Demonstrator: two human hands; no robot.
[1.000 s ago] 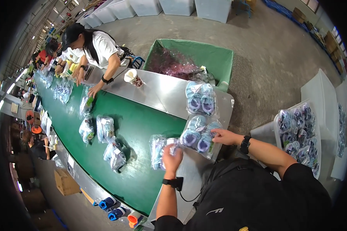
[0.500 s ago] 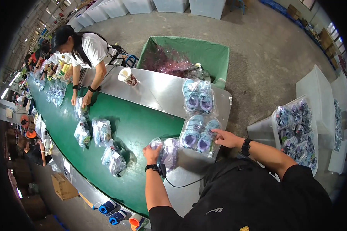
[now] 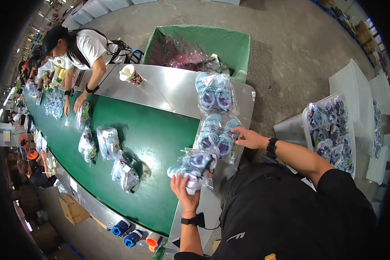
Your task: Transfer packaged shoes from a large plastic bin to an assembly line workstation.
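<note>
My left hand is closed on a clear-bagged pair of pale blue and lilac shoes, tilted up at the end of the green belt. The pair partly overlaps the near edge of a second bagged pair lying on the metal tabletop. At that second pair's right side is my right hand, its curled fingers and thumb gripping the edge of the bag and shoe. Beyond it lies a third bagged pair, soles down with the openings toward me.
More bagged shoes lie on the green belt. A co-worker reaches over its far left. A paper cup stands on the metal ledge, with a green bin behind. At right is a white tub filled with bagged shoes.
My left hand has picked up the bagged pair from the belt's end and brought it up against the second pair. The co-worker's hands have come off the bag. My view has shifted slightly.
</note>
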